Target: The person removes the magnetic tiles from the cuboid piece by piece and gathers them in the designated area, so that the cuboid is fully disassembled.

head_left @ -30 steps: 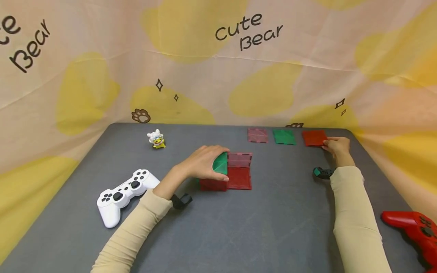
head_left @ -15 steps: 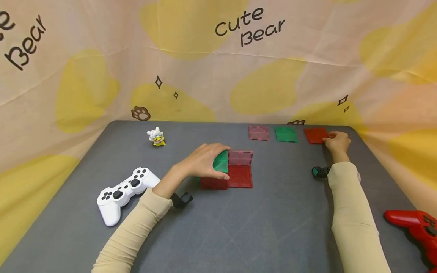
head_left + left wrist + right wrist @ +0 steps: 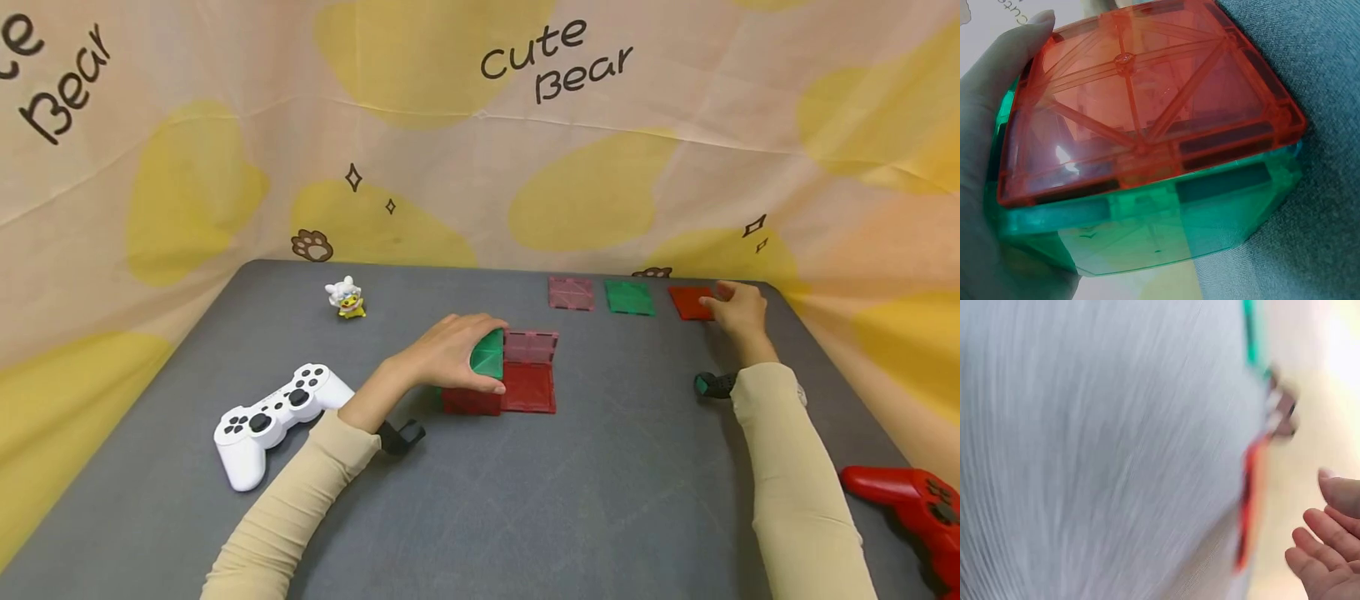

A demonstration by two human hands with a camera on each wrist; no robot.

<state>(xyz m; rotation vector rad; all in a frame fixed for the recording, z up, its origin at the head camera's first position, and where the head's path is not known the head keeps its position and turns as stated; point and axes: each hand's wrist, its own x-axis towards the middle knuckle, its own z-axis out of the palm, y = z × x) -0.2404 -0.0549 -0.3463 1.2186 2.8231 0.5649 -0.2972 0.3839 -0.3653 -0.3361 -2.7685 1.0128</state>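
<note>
My left hand (image 3: pixel 448 354) grips a small box of see-through magnetic tiles (image 3: pixel 488 357), thumb on the near side and fingers on the far side. In the left wrist view the box shows a red tile (image 3: pixel 1147 81) and a green tile (image 3: pixel 1147 231) meeting at an edge. Attached on its right are a flat red tile (image 3: pixel 528 389) and an upright pink tile (image 3: pixel 531 346). At the back right, my right hand (image 3: pixel 738 315) hovers beside a loose red tile (image 3: pixel 687 303), overlapping its right edge. The right wrist view shows relaxed, spread fingers (image 3: pixel 1319 550) holding nothing.
A loose pink tile (image 3: pixel 572 293) and a green tile (image 3: pixel 630 297) lie in line with the red one. A small white-and-yellow figurine (image 3: pixel 347 297) stands at the back left. A white game controller (image 3: pixel 277 421) lies by my left arm, a red one (image 3: pixel 911 504) at far right.
My right hand, whose fingertips were on the loose red tile's right edge, has let go and lifted slightly. The left hand keeps its grip on the box.
</note>
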